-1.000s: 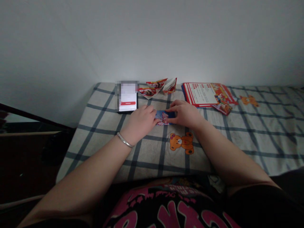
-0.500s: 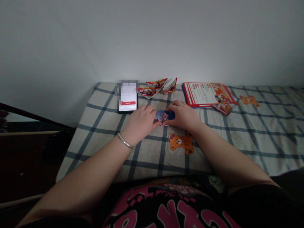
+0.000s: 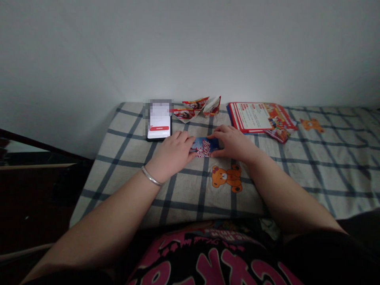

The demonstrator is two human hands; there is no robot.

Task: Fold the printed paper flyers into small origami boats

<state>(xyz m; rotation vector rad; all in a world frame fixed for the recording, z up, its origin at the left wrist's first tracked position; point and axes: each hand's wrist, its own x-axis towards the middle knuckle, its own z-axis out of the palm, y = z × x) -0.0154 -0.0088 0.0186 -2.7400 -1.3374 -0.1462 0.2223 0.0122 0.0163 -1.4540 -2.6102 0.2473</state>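
Observation:
A small blue printed card (image 3: 205, 147) with white and red lettering lies flat between my two hands on the checked cloth. My left hand (image 3: 175, 152), a silver bangle at its wrist, grips the card's left end between thumb and fingers. On the other side, my right hand (image 3: 236, 145) pinches the right end, thumb at the near edge and fingers at the far edge. Whether the card is a single sheet or folded, I cannot tell. Just below it, an orange bear is printed on the cloth (image 3: 184, 190).
A lit phone (image 3: 159, 122) lies beyond my left hand. Folded red-and-white paper pieces (image 3: 194, 109) stand near the wall. To the right are a stack of red-bordered cards (image 3: 252, 116) and a small colourful packet (image 3: 278, 135). The cloth-covered surface drops off at the left.
My left hand has slid slightly to the left, and my right hand's grip has eased a little outward. More of the card's printed face shows between them.

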